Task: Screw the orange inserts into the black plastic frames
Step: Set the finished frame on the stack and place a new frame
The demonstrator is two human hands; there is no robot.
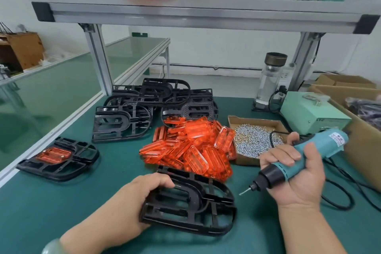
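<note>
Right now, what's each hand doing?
Left hand: grips a black plastic frame.
Right hand: holds the teal electric screwdriver.

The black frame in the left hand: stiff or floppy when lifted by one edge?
Probably stiff: the black frame holds its shape though the left hand grips only one edge. Likely light, since it is mostly open ribs. Flat, so unlikely to roll.

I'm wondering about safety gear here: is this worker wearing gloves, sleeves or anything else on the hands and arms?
No gloves: the left hand and the right hand are both bare. No sleeves show as far as the picture reaches. The only thing worn is a smooth, pale green bangle on the left wrist.
</note>
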